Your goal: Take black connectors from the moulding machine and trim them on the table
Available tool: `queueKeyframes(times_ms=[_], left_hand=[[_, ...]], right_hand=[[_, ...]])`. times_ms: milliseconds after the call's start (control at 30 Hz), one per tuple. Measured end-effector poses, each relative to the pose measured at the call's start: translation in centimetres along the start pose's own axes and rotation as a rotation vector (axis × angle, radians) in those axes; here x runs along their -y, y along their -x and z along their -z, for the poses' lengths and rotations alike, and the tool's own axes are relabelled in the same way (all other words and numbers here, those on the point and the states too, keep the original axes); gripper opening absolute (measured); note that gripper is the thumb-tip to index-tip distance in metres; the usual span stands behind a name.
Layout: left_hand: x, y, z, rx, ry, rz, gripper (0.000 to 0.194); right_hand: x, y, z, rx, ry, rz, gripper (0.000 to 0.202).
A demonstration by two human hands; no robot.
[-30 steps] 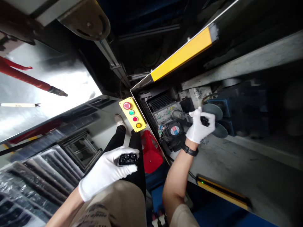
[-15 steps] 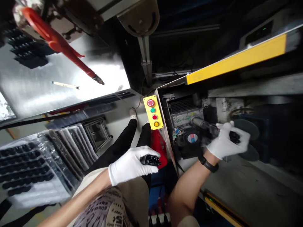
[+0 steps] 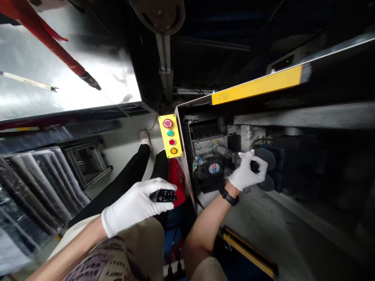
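My left hand (image 3: 131,208), in a white glove, is closed around a small glossy black part (image 3: 166,196) with rounded bumps on its end face. It holds the part in front of my body, left of the machine opening. My right hand (image 3: 244,175), also gloved, reaches into the machine and grips a similar black part (image 3: 254,167), mostly hidden by the fingers. Just beyond that hand are a round grey disc (image 3: 266,159) and a second one below it. A metal cylinder (image 3: 222,151) points toward the fingers from the left.
A yellow button box (image 3: 170,136) is fixed at the machine's edge, with a yellow bar (image 3: 258,85) above. A fan (image 3: 213,168) sits inside. At upper left, a red air gun (image 3: 52,43) hangs over a metal table (image 3: 108,93); wrapped trays (image 3: 43,183) stand below.
My view has turned to the right, so the surroundings sit further left in the picture. Both hands keep their grip on the black parts, and the right stays beside the discs.
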State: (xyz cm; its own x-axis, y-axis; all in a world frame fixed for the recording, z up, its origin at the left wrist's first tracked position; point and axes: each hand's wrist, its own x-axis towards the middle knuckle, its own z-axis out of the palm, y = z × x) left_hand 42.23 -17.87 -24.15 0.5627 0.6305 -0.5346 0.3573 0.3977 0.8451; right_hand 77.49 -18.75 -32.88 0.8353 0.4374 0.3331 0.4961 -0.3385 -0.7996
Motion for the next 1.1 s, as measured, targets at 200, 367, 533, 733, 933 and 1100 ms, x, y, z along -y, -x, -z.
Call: queueKeyframes(times_ms=[200,367,533,733,933,1100], left_hand=[[0.3,0.0,-0.1,-0.055,-0.082,-0.036,0.031],[-0.1,-0.2,-0.9,-0.022,-0.081,-0.045,0.03],[0.2,-0.3,-2.4,0.008,-0.031,-0.034,0.03],[0.0,-0.6,-2.5,0.018,-0.063,-0.027,0.029],[-0.9,-1.2,-2.4,0.035,-0.053,0.033,0.029],[-0.1,-1.1,-2.0,0.029,0.019,0.076,0.036]], right_hand=[[0.5,0.0,0.4,0.004,-0.007,0.016,0.028],[0.5,0.0,0.0,0.024,-0.065,0.039,0.029],[0.4,0.0,0.0,0.016,-0.058,0.014,0.026],[0.6,0.0,0.5,0.048,-0.015,-0.007,0.023],[0.7,0.1,0.8,0.066,-0.08,-0.035,0.024],[0.5,-0.6,1.0,0.019,-0.056,0.016,0.024]])
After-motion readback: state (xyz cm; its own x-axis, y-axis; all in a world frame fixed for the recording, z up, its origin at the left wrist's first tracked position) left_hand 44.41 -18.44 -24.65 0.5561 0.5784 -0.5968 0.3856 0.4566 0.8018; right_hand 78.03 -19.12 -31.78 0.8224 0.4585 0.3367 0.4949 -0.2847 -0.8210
